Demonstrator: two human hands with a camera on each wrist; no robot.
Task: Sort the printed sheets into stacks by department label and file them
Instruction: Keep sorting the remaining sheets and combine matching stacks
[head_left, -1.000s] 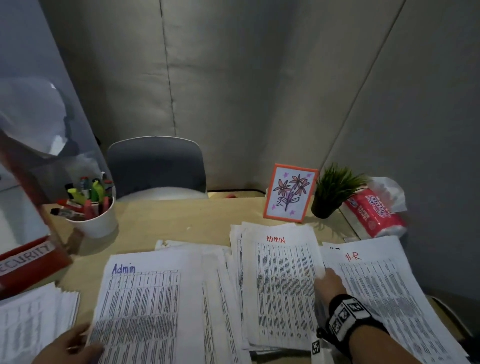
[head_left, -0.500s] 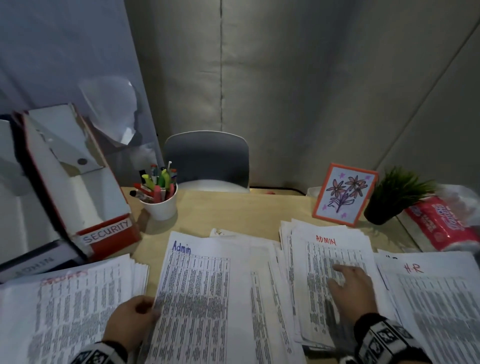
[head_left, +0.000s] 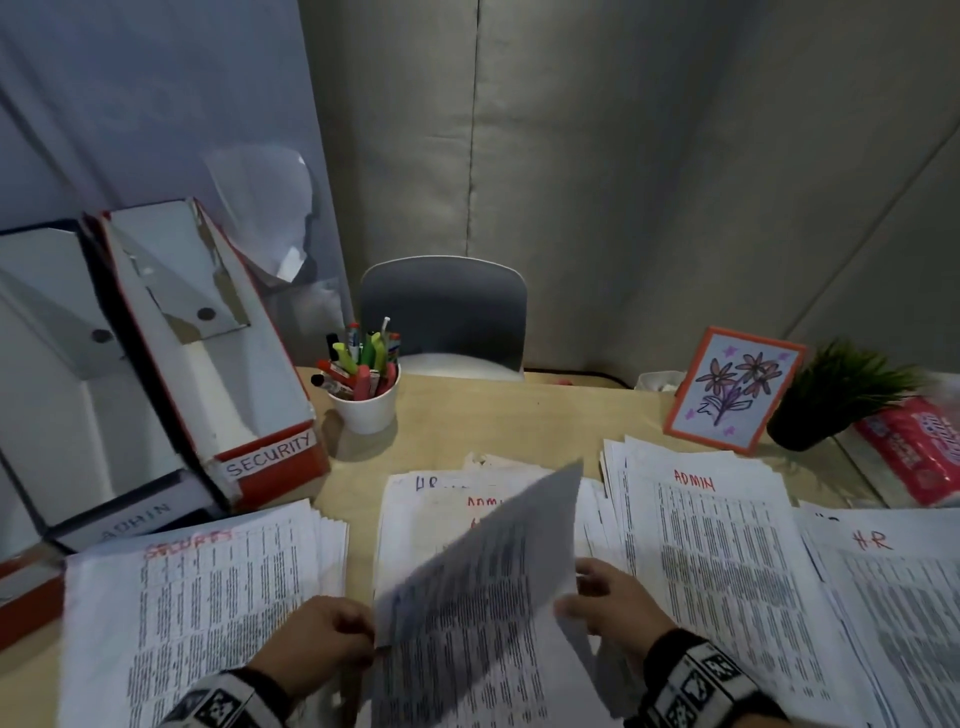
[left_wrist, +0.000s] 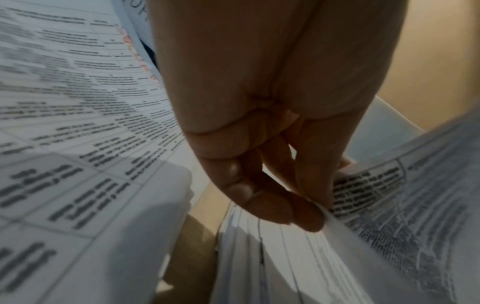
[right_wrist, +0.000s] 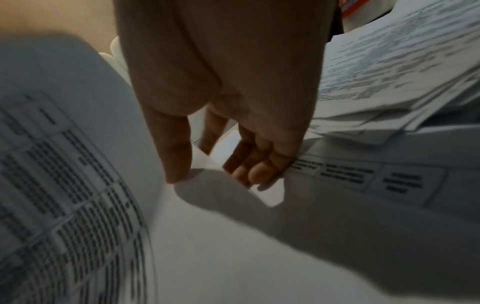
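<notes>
Left hand (head_left: 317, 642) pinches lifted sheet (head_left: 483, 587) off middle pile, right hand (head_left: 608, 605) grasps its right edge, likely for ADMIN stack (head_left: 711, 545).

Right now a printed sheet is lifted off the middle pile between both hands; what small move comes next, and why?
Probably tilt the lifted printed sheet flat to read its header. It is blurred and angled, its label unreadable, held by the left hand and right hand. Only then choose among the red-lettered ADMIN stack, HR stack and SECURITY stack.
</notes>
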